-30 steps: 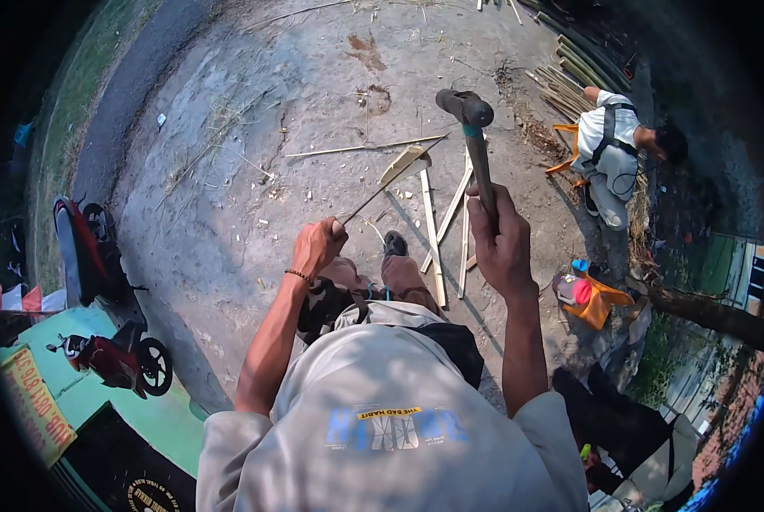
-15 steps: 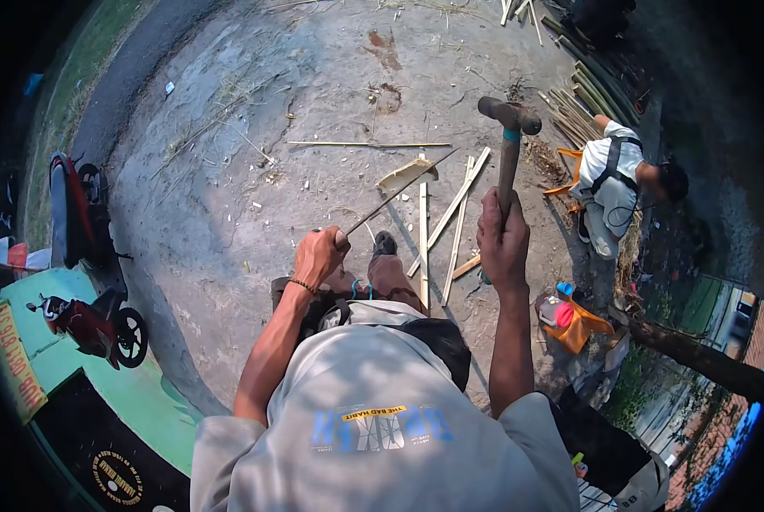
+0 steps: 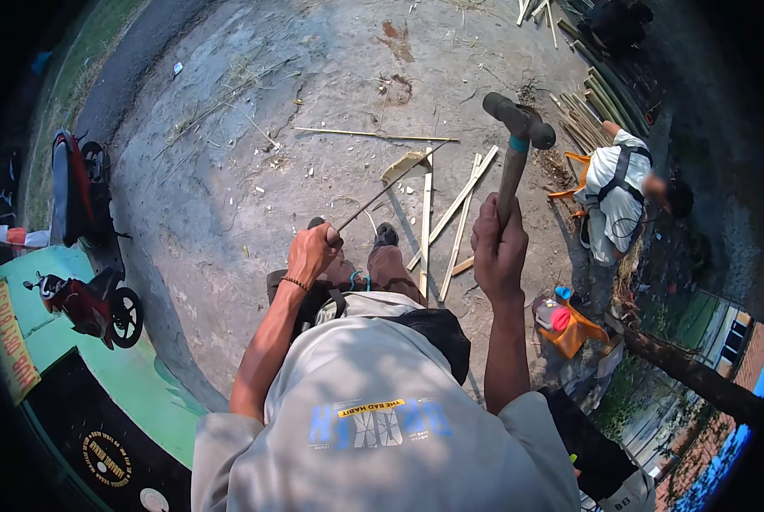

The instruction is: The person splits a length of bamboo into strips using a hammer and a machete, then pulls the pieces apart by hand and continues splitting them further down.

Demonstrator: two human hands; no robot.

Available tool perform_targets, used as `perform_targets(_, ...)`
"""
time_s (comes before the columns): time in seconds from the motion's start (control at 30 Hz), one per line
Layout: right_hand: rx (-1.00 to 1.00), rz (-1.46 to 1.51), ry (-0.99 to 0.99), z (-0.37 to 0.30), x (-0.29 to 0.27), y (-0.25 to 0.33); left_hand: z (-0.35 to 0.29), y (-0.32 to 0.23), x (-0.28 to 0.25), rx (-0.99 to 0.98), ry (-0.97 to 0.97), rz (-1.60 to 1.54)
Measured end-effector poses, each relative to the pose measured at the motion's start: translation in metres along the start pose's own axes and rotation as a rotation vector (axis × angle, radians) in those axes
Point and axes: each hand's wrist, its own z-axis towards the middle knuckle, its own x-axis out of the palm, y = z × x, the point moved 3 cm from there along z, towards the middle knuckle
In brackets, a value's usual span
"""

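Note:
In my right hand (image 3: 500, 249) is a hammer (image 3: 515, 141), its fingers wrapped round the lower handle. The dark head points away from me, and a teal band circles the handle just below it. My left hand (image 3: 314, 252) grips the near end of a long, thin dark rod (image 3: 367, 206), which slants away to the right. The rod's far part crosses in front of a pale, curved piece (image 3: 405, 166); whether they touch I cannot tell. Several pale wooden strips (image 3: 450, 213) lie crossed on the ground between the rod and the hammer.
A person (image 3: 618, 179) in a pale shirt bends over at the right, near a pile of poles (image 3: 608, 98). Closer stands an orange bag (image 3: 580, 333) with a pink item in it. Motorbikes (image 3: 83, 307) are at the left. A thin stick (image 3: 373, 134) lies ahead.
The hammer and my right hand have shifted slightly, with the head tilting a little to the right. My left hand keeps its hold on the rod. The whole view has turned slightly.

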Motion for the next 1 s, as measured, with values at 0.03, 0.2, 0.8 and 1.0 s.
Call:
perform_targets(0.03,-0.079,0.097,-0.030,-0.002,-0.002,0.009,-0.003,0.000,0.001,0.004,0.005,-0.001)
perform_targets(0.2,0.078,-0.359,0.173,0.007,0.041,-0.110,0.003,-0.005,-0.008,-0.087,0.011,0.013)
perform_targets(0.8,0.008,-0.351,0.203,0.010,0.044,-0.069,-0.009,0.022,0.004,-0.157,0.030,-0.004)
perform_targets(1.0,-0.223,0.165,0.055,0.006,0.035,-0.031,-0.017,0.008,-0.013,-0.169,0.004,-0.005)
